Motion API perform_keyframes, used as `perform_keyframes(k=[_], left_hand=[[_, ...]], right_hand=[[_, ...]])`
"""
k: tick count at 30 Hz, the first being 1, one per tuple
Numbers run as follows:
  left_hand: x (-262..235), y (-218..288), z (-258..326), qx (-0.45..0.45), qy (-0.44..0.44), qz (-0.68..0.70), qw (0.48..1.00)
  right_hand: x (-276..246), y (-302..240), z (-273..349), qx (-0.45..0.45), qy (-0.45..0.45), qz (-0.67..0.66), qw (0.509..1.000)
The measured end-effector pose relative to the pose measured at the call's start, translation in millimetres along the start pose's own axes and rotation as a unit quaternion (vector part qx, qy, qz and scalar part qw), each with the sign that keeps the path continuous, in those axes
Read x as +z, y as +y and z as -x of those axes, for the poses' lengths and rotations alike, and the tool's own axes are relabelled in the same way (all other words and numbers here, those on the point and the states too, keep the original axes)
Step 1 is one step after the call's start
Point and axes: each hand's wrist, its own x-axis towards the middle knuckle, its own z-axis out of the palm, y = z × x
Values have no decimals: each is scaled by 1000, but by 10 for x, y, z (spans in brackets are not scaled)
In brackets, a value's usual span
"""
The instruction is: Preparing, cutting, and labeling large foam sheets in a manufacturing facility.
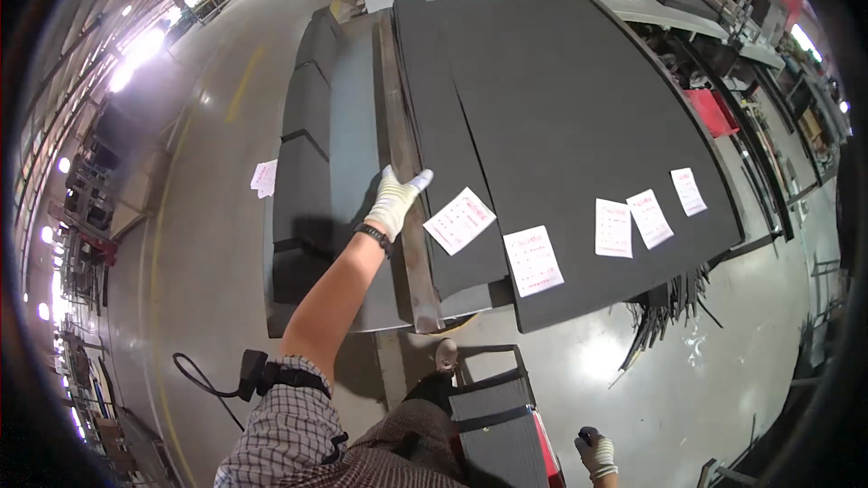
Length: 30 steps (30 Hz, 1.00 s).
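My left hand [396, 202], in a cream work glove, lies across a long brown-grey metal bar [425, 285], gripping it between thumb and fingers. Running away from me, the bar separates narrow dark strips on its left from large dark grey sheets [561, 99] on its right. Close to the thumb, a white printed paper slip [460, 220] rests on a narrower dark sheet [466, 271]. Low on the right, away from the sheets, my gloved right hand [597, 457] is closed around something small and dark that I cannot make out.
More paper slips [534, 260] lie along the sheets' near edge. Folded dark panels [303, 117] stand at the left. Thin dark offcuts [665, 307] hang below the right corner. A dark grey case-like stack [493, 416] is beside my legs. Machinery with a red part [712, 112] stands right.
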Motion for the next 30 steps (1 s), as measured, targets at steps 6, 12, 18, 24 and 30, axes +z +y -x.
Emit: perform_keyframes(k=[6, 12, 18, 24, 30], left_hand=[[-287, -312, 1951, 188, 134, 69, 971], [0, -762, 3960, -217, -260, 342, 877], [-292, -1122, 4230, -359, -311, 578, 664], [-469, -1551, 4112, -363, -293, 659, 590], [-1086, -1973, 4366, -150, -636, 281, 703]], right_hand=[[-41, -583, 575, -115, 44, -67, 990], [-103, -1283, 1062, -167, -114, 227, 953], [-290, -464, 2261, -162, -224, 391, 878], [314, -1250, 3107, 82, -267, 343, 897], [708, -3213, 2117, -84, -57, -206, 973]])
